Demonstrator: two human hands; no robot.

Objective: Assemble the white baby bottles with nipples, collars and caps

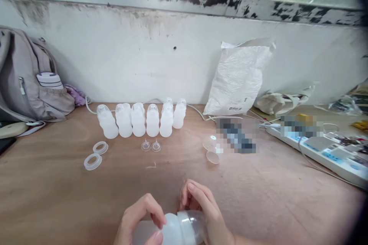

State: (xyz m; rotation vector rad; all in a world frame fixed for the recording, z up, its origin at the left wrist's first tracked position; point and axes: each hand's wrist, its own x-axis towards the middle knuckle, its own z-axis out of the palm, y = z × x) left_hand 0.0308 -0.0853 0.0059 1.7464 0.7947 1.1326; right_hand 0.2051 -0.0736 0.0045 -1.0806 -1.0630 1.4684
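Observation:
Low in the head view, a white baby bottle (172,226) lies on its side between my hands, its clear cap (197,225) to the right. My left hand (140,218) is closed around the bottle's body. My right hand (205,208) curls over the capped end, fingers bent in and partly hidden. Beyond them, two clear nipples (151,145) stand on the table. Two white screw rings (93,161) lie to the left. Round clear pieces, perhaps caps or discs (213,157), rest on the right.
Several capped baby bottles (153,120) stand along the back of the wooden table (120,191). A white plastic bag (237,80) leans on the wall. A backpack (31,72) sits at left, and a power strip (322,153) with cables at right. One item is pixelated.

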